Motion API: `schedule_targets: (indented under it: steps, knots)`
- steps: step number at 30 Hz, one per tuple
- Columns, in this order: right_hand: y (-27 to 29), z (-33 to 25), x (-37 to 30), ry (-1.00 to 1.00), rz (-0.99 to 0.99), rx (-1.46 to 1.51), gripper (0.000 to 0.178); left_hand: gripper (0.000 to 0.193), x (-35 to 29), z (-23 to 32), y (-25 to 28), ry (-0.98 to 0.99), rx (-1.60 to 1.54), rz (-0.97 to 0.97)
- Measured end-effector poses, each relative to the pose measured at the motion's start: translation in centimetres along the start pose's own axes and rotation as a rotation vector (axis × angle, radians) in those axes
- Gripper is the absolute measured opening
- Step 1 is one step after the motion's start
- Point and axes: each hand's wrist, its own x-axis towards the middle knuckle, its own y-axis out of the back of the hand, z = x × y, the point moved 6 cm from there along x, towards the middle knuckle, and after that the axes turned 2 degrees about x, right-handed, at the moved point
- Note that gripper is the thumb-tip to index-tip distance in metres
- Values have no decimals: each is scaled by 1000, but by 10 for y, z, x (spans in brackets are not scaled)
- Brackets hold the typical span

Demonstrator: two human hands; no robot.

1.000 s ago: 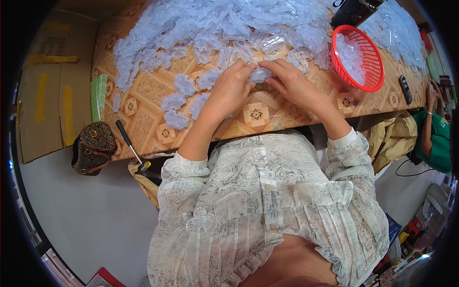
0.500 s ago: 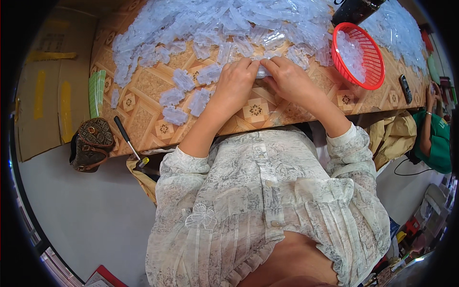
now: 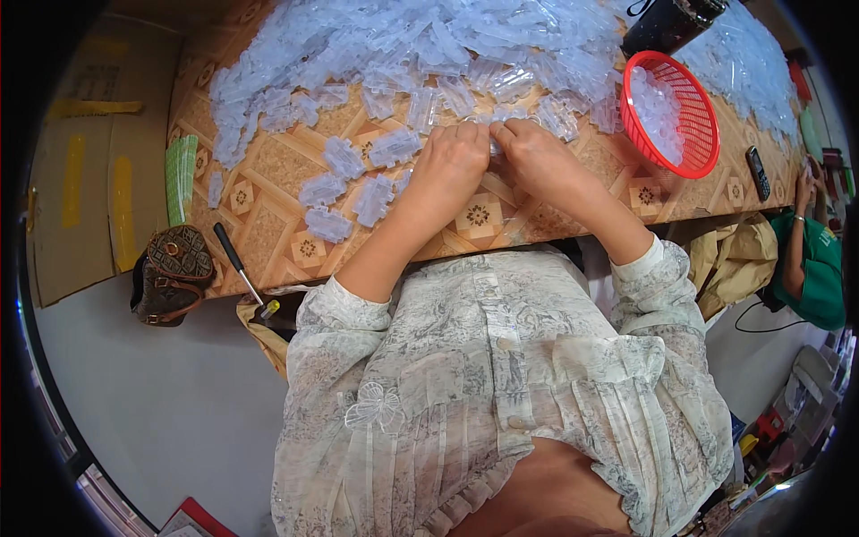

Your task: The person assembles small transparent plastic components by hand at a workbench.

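Observation:
My left hand [image 3: 454,161] and my right hand [image 3: 538,159] meet over the near side of a table, fingers curled and thumbs pressed together. Between the fingertips they grip a clear plastic piece, mostly hidden by the hands. Just left of my left hand lie several loose clear plastic pieces [image 3: 326,224], rectangular with moulded detail. Beyond both hands spreads a large heap of similar clear pieces [image 3: 394,40]. To the right of my right hand stands a red plastic basket [image 3: 702,116], holding small translucent bits [image 3: 655,107].
A black container [image 3: 667,27] stands behind the basket. A phone [image 3: 758,173] lies on the table's right part. At left are a green-striped sheet [image 3: 181,179], a brown handbag [image 3: 173,273] and a black-handled tool [image 3: 237,259] overhanging the edge. A person in green [image 3: 812,268] sits far right.
Both hands have come slightly nearer my body and remain together, with their fingers more tightly curled around the plastic piece. The loose pieces at left stay in place.

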Motion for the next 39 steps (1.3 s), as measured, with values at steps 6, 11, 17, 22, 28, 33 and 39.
schedule_targets:
  steps: [6,11,17,22,28,33,39]
  knots:
    - [11,-6,-8,-21,-3,49,24,21,-7,6,0,22,23,24]
    - [26,-6,-23,-64,-105,114,40,35,-24,16,2,53,-63,53]
    - [41,17,12,-70,84,154,23,44,-21,-12,29,167,-192,85]
    - [15,15,44,-65,1,-76,18,30,-31,-63,51,272,-64,177]
    - [-4,27,51,-65,-108,-144,16,38,-55,-91,53,377,-22,82]
    - [-4,34,52,-215,-125,140,15,44,-54,-88,39,386,-24,-42]
    - [-7,34,53,-176,-38,29,14,40,-50,-96,27,392,-33,-105]
